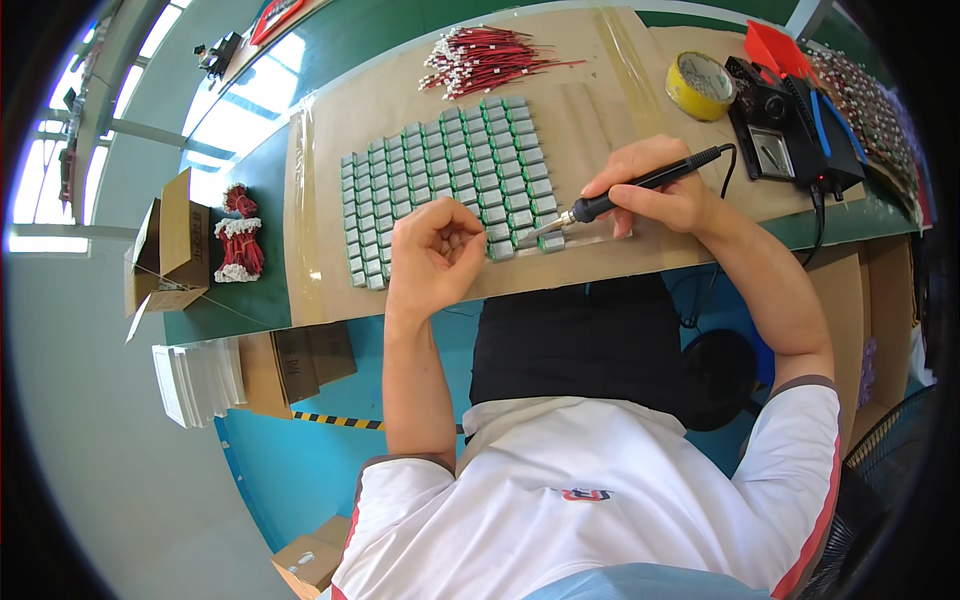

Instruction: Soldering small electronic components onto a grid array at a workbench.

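Observation:
My right hand [672,196] grips a black-handled soldering iron [640,184]. Its metal tip points left and down at the near right corner of a grid of small grey-and-green components [445,160]. I cannot tell whether the tip touches one. At the near edge of that grid, my left hand [437,250] is closed with thumb and fingertips drawn together; whatever it may pinch is hidden or too fine to see. The components stand in close rows on a brown cardboard sheet [590,95].
Beyond the grid lies a pile of red wires with white connectors [480,62]. At the right are a yellow tape roll [700,86], a black soldering station [790,125] and a red bin [775,50]. Bundled wires [238,245] and an open cardboard box [180,245] sit at the left.

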`<move>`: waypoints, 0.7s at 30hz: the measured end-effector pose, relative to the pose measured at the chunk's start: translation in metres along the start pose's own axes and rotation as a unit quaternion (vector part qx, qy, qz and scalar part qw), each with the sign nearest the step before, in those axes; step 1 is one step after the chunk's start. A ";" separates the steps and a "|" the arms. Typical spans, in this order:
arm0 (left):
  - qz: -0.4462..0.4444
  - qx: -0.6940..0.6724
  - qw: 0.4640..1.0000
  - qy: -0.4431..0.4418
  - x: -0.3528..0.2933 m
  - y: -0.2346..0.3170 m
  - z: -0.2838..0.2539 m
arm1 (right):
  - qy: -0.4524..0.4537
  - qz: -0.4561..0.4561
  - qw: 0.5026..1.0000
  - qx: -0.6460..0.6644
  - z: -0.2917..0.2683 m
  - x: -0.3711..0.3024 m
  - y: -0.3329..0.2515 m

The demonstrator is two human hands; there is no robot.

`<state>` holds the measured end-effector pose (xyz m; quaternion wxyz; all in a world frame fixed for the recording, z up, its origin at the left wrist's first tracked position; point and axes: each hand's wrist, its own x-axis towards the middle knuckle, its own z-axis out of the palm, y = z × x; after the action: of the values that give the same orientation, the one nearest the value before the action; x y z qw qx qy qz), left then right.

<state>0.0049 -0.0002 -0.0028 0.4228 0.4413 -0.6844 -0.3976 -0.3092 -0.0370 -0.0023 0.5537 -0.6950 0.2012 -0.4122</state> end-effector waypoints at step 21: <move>0.016 0.066 0.996 -0.063 0.003 0.009 0.001 | -0.015 -0.003 1.000 -0.016 0.000 0.001 0.002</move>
<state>0.0010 0.0002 0.0061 0.3545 0.4313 -0.7418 -0.3716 -0.3085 -0.0384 -0.0036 0.5442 -0.7107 0.1968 -0.4001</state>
